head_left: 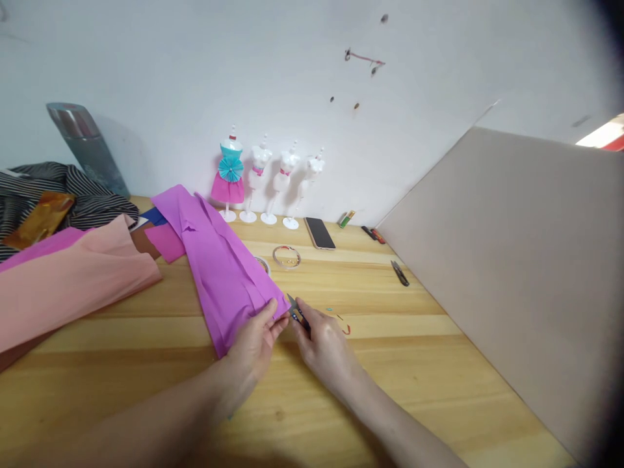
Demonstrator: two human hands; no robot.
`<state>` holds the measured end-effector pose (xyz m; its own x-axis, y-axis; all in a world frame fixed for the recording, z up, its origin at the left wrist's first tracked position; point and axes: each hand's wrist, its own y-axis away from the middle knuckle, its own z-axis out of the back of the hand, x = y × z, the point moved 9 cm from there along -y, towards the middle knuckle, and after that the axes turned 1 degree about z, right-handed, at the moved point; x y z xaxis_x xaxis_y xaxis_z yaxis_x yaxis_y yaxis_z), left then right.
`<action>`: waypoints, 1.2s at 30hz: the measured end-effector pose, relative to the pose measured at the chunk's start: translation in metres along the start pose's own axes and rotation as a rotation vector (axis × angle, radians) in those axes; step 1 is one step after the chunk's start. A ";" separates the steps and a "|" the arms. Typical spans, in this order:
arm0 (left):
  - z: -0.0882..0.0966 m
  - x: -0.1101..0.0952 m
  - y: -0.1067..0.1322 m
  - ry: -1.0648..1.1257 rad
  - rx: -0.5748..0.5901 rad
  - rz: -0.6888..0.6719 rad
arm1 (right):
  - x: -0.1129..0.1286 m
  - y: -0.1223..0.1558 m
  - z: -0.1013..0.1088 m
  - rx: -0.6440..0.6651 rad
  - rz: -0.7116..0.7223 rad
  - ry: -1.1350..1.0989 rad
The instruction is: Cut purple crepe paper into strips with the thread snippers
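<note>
My left hand (251, 344) pinches the lower right corner of a long purple sheet (214, 260), thin and crinkled like crepe paper or cloth. The rest of this sheet stretches back over the wood table, creased and partly folded. A pair of small thread snips (298, 315) is in my right hand (327, 341), its dark blades pointing up and left. Their tips are right by the pinched corner, close to my left fingertips. Whether the blades touch the sheet I cannot tell.
Several white mini dress forms (287, 162) stand along the wall, one dressed in teal and pink. Beyond my hands lie a phone (320, 233), a ring-shaped dish (286, 257) and a second pair of snips (400, 273). Peach sheets (78, 279) and a bottle (90, 146) are at left.
</note>
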<state>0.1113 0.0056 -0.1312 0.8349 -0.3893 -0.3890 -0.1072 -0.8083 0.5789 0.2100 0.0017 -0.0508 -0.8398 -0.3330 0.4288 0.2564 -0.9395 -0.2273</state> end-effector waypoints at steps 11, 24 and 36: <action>-0.003 -0.007 0.002 -0.012 -0.023 -0.028 | 0.000 0.005 -0.009 -0.134 0.137 0.117; -0.003 -0.004 0.006 -0.019 -0.028 -0.010 | -0.004 0.008 -0.012 -0.138 0.164 0.017; 0.000 -0.005 0.002 -0.018 -0.050 -0.011 | 0.000 0.009 0.000 -0.144 0.122 -0.059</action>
<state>0.1071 0.0061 -0.1282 0.8262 -0.3889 -0.4075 -0.0712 -0.7897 0.6093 0.2125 -0.0066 -0.0531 -0.7763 -0.4514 0.4400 0.2797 -0.8722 -0.4013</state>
